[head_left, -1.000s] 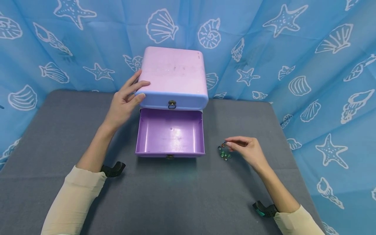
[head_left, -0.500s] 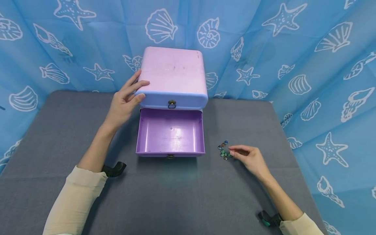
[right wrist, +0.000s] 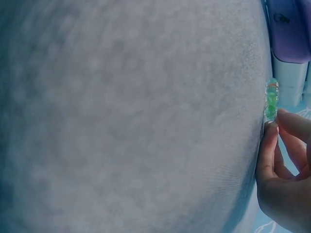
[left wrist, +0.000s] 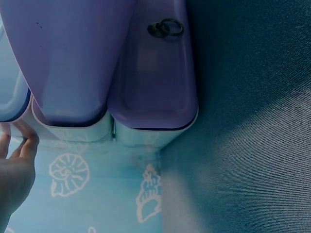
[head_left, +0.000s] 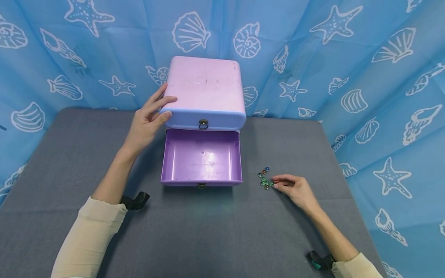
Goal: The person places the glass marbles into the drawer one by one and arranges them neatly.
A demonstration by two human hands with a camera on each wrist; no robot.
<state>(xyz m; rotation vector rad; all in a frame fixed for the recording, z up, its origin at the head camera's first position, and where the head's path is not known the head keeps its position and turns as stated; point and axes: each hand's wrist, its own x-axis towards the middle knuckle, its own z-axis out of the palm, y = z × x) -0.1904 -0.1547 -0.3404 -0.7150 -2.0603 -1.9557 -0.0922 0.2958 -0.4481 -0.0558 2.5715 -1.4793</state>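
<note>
A small plastic drawer cabinet (head_left: 206, 83) with a pink top and blue top drawer (head_left: 222, 120) stands at the table's back. Below it a purple drawer (head_left: 201, 154) is pulled out and holds nothing. My left hand (head_left: 146, 119) holds the cabinet's left front corner, thumb on the blue front and fingers over the top and side. To the right of the drawer, several small glass marbles (head_left: 263, 172) lie in a loose cluster. At its right edge, my right hand (head_left: 295, 191) pinches a green marble (head_left: 272, 184) between thumb and index finger, low over the tablecloth.
The grey cloth-covered table (head_left: 194, 239) spreads in front of the cabinet. A blue curtain (head_left: 278, 34) with white shells and starfish hangs close behind and along the right. Another purple drawer (left wrist: 150, 82), with a ring handle, sits closed beneath the pulled-out one.
My right hand has moved from the blue marble at the cluster's top down to the green one at its right, leaving the blue marble on the table. The left hand keeps its place.
</note>
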